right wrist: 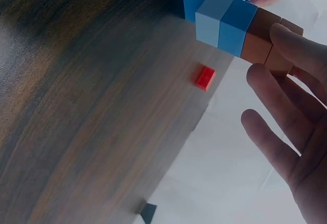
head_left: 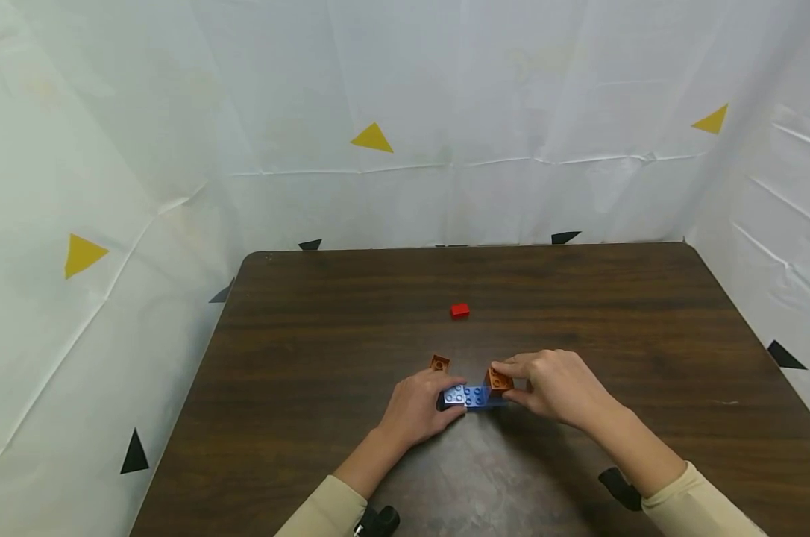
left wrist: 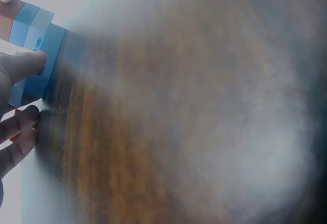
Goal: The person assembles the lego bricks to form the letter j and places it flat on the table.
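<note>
Blue brick assembly [head_left: 471, 397] lies flat near the front middle of the table [head_left: 311, 418], long axis left-right. Left hand [head_left: 420, 406] grips its left end, fingers curled. Right hand [head_left: 558, 388] pinches the brown brick [head_left: 498, 380] seated on its right end. Just behind: loose brown brick [head_left: 439, 363]. Farther back: red brick [head_left: 459, 310], well apart.

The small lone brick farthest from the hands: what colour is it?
Red; the head view shows it best.
</note>
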